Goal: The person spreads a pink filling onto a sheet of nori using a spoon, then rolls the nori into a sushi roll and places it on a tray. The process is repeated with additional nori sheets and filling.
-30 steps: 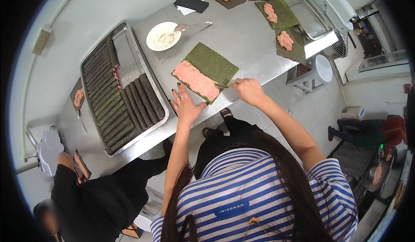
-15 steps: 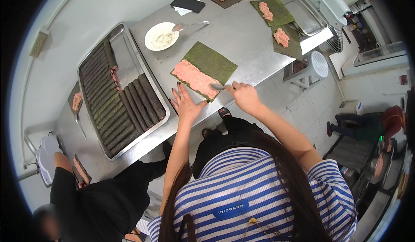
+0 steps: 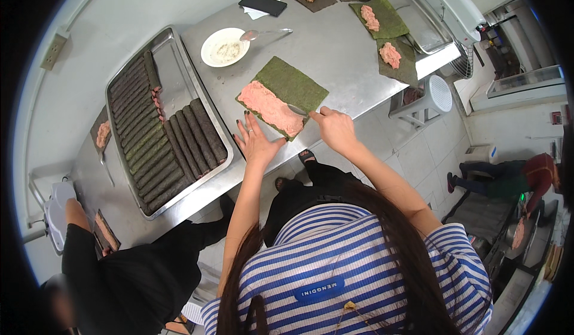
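Left hand (image 3: 258, 146) splayed at seaweed sheet (image 3: 298, 86) edge, contact unclear; right hand (image 3: 336, 130) curled round spoon (image 3: 296, 110), handle hidden.

A rectangular sheet of green nori (image 3: 299, 85) lies flat and slantwise just beyond the left hand (image 3: 258, 146) and to the left of the right hand (image 3: 336, 130). Its surface is dry-looking, with a mottled olive tone. Pink paste (image 3: 266, 106) covers the long side nearest the left hand in 1 broad, lumpy band, with a narrow green margin showing at the near corner; the side farther from both hands is bare. A grey metal spoon (image 3: 296, 110) projects leftward from the right hand's fingers, its handle mostly hidden by them, its bowl tilted against the band's edge, where paste meets bare nori.
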A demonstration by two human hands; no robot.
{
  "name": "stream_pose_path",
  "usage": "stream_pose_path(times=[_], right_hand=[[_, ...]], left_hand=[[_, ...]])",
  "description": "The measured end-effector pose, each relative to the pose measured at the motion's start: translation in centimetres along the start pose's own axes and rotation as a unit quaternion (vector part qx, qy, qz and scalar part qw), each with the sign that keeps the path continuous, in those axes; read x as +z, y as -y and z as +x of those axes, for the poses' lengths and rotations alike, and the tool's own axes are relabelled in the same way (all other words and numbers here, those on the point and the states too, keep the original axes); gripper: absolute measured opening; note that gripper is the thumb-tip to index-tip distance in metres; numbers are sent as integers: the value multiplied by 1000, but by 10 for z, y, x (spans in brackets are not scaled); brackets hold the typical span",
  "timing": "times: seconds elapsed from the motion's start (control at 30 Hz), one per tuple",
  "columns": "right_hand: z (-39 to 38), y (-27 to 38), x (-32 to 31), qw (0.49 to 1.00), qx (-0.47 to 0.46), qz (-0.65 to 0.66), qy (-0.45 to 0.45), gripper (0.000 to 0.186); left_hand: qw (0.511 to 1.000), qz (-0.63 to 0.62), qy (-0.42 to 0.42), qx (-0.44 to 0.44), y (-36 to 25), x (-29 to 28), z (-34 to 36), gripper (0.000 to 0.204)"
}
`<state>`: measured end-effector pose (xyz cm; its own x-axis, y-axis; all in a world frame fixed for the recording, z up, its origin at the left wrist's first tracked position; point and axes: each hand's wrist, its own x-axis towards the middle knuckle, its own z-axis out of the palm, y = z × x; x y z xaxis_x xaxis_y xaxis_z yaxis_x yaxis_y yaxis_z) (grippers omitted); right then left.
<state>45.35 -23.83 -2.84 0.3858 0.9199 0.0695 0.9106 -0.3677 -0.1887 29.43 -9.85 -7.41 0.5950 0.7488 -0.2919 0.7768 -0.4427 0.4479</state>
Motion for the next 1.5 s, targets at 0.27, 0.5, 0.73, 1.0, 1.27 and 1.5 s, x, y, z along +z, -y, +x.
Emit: stream_pose_path(times=[0.27,0.5,0.73,1.0,1.27,1.5], right_hand=[[-12,8,25,992,-105,-63,-10,32],[33,9,5,999,-44,11,7,29],[40,15,18,996,-82,18,2,31],[88,8,23,999,-36,31,2,29],[65,19,23,991,-119,22,52,27],[119,24,17,997,-26,73,-4,22]], left_hand=[[1000,-4,-19,12,3,4,1,120],[1000,13,-5,-6,2,3,2,121],[996,8,-54,78,20,2,-1,116],[980,38,-147,131,27,15,1,101],[982,36,-141,117,29,16,2,96],[976,34,-170,134,30,19,3,93]])
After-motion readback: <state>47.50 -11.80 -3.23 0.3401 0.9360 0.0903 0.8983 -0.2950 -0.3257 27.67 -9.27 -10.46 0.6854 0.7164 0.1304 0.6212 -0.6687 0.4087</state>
